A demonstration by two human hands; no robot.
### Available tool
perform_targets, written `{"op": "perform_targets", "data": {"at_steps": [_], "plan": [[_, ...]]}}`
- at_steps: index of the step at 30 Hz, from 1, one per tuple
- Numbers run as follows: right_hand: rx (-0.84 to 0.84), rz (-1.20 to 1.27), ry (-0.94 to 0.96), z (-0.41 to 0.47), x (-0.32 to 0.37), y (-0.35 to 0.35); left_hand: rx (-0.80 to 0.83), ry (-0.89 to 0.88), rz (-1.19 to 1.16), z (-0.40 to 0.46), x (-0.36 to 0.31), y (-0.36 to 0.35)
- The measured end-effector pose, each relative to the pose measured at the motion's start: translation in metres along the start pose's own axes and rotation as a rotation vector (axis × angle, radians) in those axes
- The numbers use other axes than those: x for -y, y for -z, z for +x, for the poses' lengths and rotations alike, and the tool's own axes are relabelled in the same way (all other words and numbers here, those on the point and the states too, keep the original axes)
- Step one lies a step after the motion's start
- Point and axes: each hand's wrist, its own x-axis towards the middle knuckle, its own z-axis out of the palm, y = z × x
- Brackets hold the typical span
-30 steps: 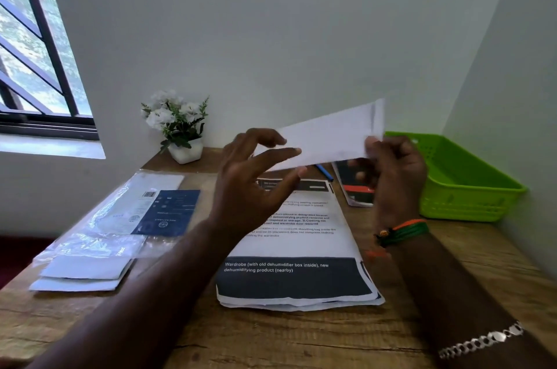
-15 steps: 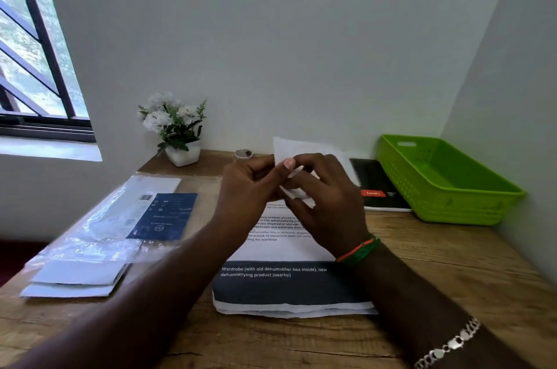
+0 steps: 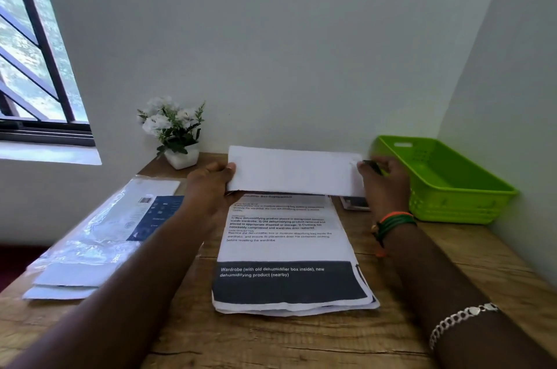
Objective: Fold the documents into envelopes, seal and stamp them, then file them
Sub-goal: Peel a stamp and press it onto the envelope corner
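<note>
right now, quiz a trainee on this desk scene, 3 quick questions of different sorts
1. True or false: both hands hold the white envelope.
2. Which lies directly below the envelope? A) printed documents B) flower pot C) plastic sleeve
3. Fill in: the green basket stands beside the ____ hand.

Key: 1 true, left hand and right hand grip its ends; 2 A; 3 right.

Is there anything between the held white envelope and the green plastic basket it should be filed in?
Nothing visible blocks it. The white paper envelope is held by the left hand and right hand; the green plastic basket sits open just right of it.
</note>
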Motion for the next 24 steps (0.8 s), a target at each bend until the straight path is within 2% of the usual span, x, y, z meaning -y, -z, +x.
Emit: {"op": "perform_targets", "data": {"at_steps": [3, 7, 12, 15, 17, 19, 24], "plan": [[0.101, 0.154, -0.245, 0.005, -0.008, 0.001, -0.075, 0.073, -0.001, 0.005, -0.005, 0.009], [0.215, 0.121, -0.287, -0.006, -0.007, -0.002, -0.118, 0.156, 0.085, 0.013, -0.01, 0.024], [0.322, -0.074, -0.173, -0.014, -0.012, -0.006, -0.218, 0.03, 0.302, 0.016, -0.019, 0.039], [0.382, -0.212, -0.033, -0.019, -0.01, -0.007, -0.284, -0.144, 0.658, 0.018, -0.022, 0.05], [0.408, -0.33, 0.085, -0.023, -0.009, -0.007, -0.273, -0.223, 0.805, 0.019, -0.021, 0.056], [0.423, -0.431, 0.178, -0.026, -0.011, -0.007, -0.26, -0.262, 0.939, 0.021, -0.018, 0.061], [0.536, -0.584, 0.226, -0.028, -0.012, -0.009, -0.274, -0.3, 1.139, 0.028, -0.01, 0.067]]}}
